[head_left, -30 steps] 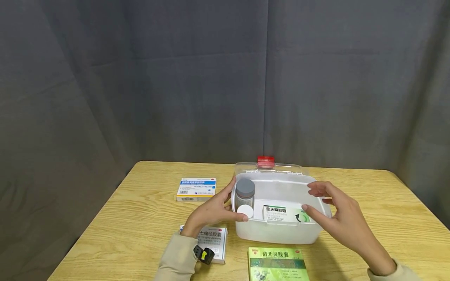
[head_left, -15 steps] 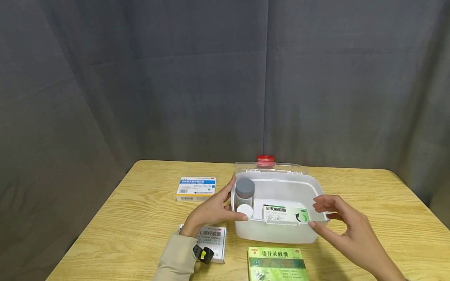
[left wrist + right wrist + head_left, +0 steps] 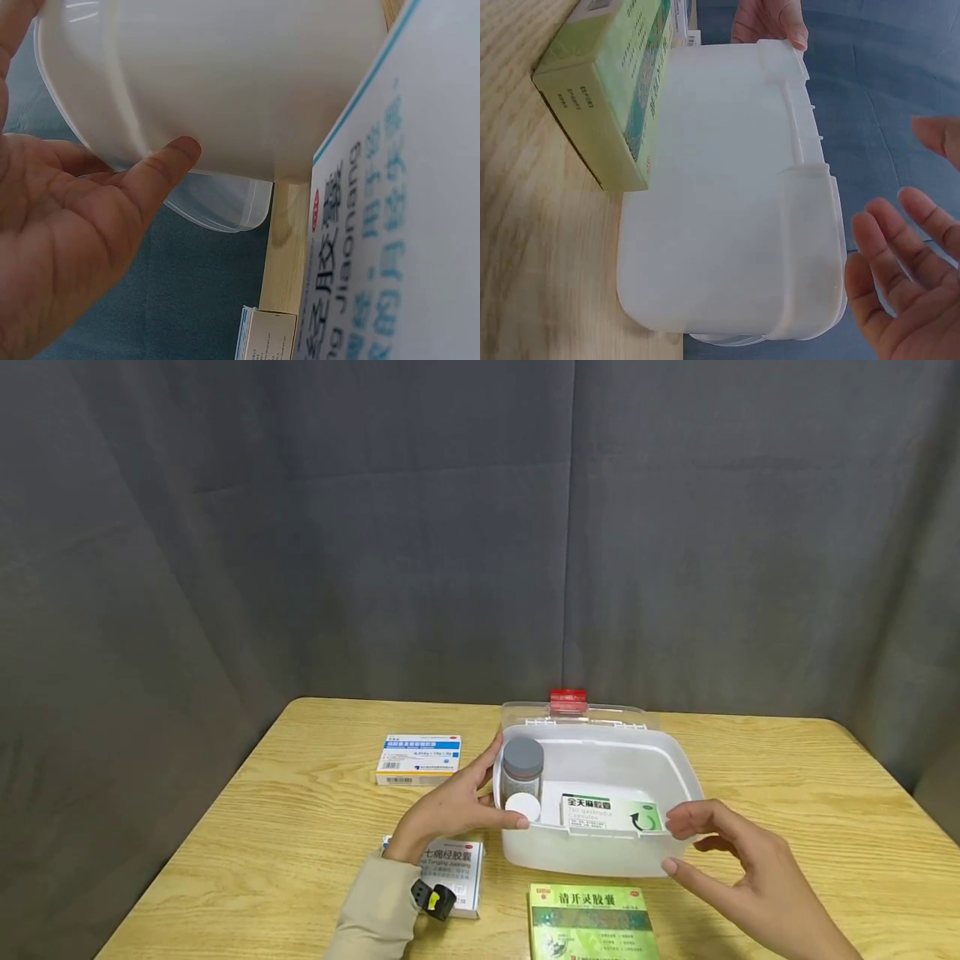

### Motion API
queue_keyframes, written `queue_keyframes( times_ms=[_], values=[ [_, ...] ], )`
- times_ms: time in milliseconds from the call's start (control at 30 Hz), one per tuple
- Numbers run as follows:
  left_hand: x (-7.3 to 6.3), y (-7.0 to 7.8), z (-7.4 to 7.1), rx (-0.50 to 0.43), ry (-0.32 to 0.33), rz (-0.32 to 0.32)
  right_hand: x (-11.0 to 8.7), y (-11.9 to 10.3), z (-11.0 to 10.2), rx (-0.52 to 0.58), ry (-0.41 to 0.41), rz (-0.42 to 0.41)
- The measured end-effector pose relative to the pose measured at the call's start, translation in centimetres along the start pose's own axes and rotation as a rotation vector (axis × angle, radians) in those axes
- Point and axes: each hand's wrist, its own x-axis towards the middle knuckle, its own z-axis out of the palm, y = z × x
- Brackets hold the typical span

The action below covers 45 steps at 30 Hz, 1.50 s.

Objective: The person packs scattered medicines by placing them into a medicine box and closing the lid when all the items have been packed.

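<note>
A translucent white plastic storage box [image 3: 592,853] stands on the table with its lid swung back behind it. My left hand [image 3: 453,806] grips its left end, thumb over the front rim and fingers along the side; the left wrist view shows fingers against the wall [image 3: 240,82]. Inside are a grey-capped bottle [image 3: 522,758], a round white cap [image 3: 522,807] and a white-and-green medicine carton [image 3: 611,812] lying flat. My right hand [image 3: 757,877] hovers by the front right corner, fingers loosely bent and holding nothing. In the right wrist view a gap shows between thumb and fingers [image 3: 900,262].
A green medicine carton [image 3: 592,922] lies in front of the box. Under my left forearm is a white carton [image 3: 459,881], and a blue-and-white carton [image 3: 418,758] lies farther back. The lid's red latch [image 3: 567,700] sticks up near the table's [image 3: 247,852] rear edge.
My right hand has drawn back from over the box's right part, down and to the right past the front rim. The left hand stays on the box, whose contents look unmoved.
</note>
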Motion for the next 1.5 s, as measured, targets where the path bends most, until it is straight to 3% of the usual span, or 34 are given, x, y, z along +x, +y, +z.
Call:
queue_keyframes(
  times_ms=[167, 333, 467, 600, 700, 967, 1133, 1267, 1500],
  values=[
    [0.0, 0.1, 0.0, 0.0, -0.004, 0.007, -0.6, -0.2, 0.0, 0.0, -0.074, -0.001],
    [-0.1, 0.1, 0.0, 0.01, 0.0, 0.002, -1.3, 0.1, 0.1, -0.023, -0.168, 0.055],
    [-0.1, 0.1, 0.0, 0.008, -0.005, 0.008, -1.6, 0.9, 0.0, -0.022, -0.317, 0.107],
    [0.0, 0.2, 0.0, 0.018, -0.005, 0.007, -1.7, 1.9, 0.0, 0.054, -0.492, 0.189],
    [0.0, 0.2, -0.1, 0.027, -0.005, 0.011, -1.9, 2.5, 0.3, 0.105, -0.558, 0.221],
    [-0.1, 0.4, 0.0, 0.022, -0.007, 0.011, -2.2, 3.1, 1.8, 0.12, -0.542, 0.044],
    [0.0, 0.3, 0.1, 0.015, -0.009, 0.01, -2.2, 3.4, 2.6, 0.195, -0.577, 0.042],
    [-0.1, 0.3, 0.0, 0.014, -0.007, 0.008, -2.3, 3.7, 3.2, 0.221, -0.567, -0.016],
    [-0.1, 0.3, 0.0, 0.005, -0.011, 0.008, -2.1, 4.0, 4.0, 0.31, -0.64, 0.022]
  ],
)
